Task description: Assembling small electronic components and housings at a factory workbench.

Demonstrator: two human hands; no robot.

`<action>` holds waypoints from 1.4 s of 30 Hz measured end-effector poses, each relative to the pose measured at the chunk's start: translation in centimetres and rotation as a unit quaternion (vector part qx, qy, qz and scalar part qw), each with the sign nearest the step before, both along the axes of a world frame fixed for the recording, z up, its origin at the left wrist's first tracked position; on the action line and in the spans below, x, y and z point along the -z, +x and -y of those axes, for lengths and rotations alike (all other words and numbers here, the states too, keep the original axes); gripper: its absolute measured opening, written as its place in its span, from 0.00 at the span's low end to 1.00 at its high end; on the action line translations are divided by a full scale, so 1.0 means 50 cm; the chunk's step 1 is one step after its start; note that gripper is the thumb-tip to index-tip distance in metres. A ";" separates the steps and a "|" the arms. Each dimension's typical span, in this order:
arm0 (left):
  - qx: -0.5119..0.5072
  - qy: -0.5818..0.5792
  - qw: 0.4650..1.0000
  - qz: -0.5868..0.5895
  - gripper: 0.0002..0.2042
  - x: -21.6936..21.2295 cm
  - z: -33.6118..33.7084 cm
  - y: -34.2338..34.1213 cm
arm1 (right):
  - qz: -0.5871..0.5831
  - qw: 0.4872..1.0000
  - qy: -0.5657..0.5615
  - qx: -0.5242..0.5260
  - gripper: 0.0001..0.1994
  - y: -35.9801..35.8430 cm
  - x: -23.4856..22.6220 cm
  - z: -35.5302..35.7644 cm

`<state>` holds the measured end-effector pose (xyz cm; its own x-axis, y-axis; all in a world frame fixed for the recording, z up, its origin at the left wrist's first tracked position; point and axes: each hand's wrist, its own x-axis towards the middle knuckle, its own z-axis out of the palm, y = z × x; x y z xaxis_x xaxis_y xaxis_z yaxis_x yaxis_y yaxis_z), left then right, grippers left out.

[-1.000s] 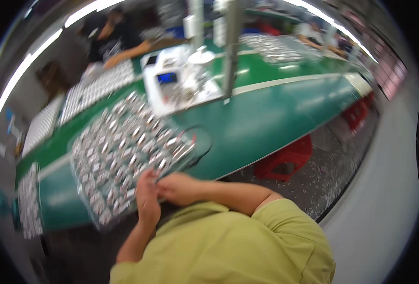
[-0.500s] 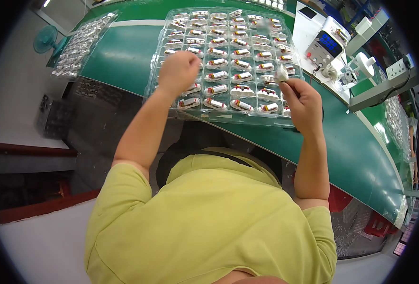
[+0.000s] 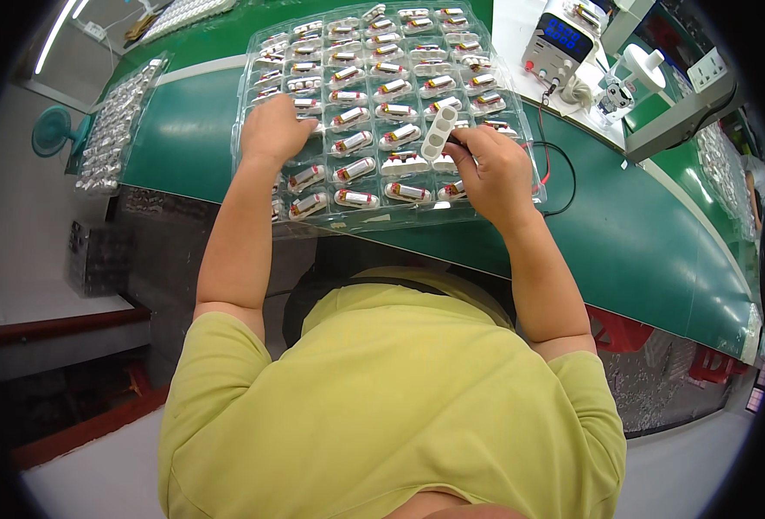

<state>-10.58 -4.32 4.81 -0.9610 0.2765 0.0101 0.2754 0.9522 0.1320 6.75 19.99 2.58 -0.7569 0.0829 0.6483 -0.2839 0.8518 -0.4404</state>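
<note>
On a green tabletop (image 3: 624,225), clear tray (image 3: 503,69) of small silver cells. Left hand (image 3: 272,130) flat on tray, fingers spread, gripping nothing. Right hand (image 3: 493,169) closed around white holder strip (image 3: 438,134), upright just above its fingers. Power supply (image 3: 557,39) beyond.

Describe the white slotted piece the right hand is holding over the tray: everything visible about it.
The white slotted piece is a short, rounded bar, apparently plastic, with a row of oval openings along its face. It stands tilted, its upper end leaning right and away from the person, above the clear blister tray of small cylindrical cells. The right hand grips its lower end, fingers curled around it, beside a thin dark probe or wire. The left hand rests on the tray, apart from it.
</note>
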 end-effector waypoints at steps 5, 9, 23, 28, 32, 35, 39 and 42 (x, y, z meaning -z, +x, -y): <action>0.022 0.131 0.991 -0.008 0.18 0.037 0.039 -0.020 | -0.015 0.999 0.040 0.007 0.06 0.010 -0.008 0.002; 0.022 0.299 0.952 -0.051 0.14 0.046 0.061 -0.018 | -0.015 0.999 0.027 0.006 0.06 0.013 -0.006 0.004; 0.021 0.776 0.211 0.594 0.22 0.076 0.008 0.119 | 0.237 0.859 -0.431 -0.144 0.17 0.019 -0.004 0.006; 0.101 0.756 0.245 0.599 0.21 0.043 -0.034 0.157 | 0.254 0.864 -0.417 -0.125 0.17 0.017 -0.007 -0.001; 0.069 0.747 0.257 0.610 0.16 0.050 -0.048 0.163 | 0.259 0.870 -0.402 -0.118 0.17 0.018 -0.010 -0.006; 0.053 0.741 0.309 0.594 0.14 0.054 -0.053 0.166 | 0.243 0.904 -0.334 -0.111 0.17 0.017 0.001 -0.010; 0.042 0.713 0.441 0.544 0.16 0.051 -0.052 0.172 | 0.249 0.877 -0.388 -0.133 0.16 0.015 0.002 -0.002; 0.057 0.692 0.490 0.528 0.14 0.039 -0.054 0.174 | 0.268 0.881 -0.368 -0.125 0.15 0.017 -0.004 -0.005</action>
<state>-1.86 -1.62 2.87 -0.6122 0.7587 -0.2227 -0.6003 -0.2627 0.7554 7.61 20.24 2.79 -0.9924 0.1194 0.0308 -0.0039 0.2194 -0.9756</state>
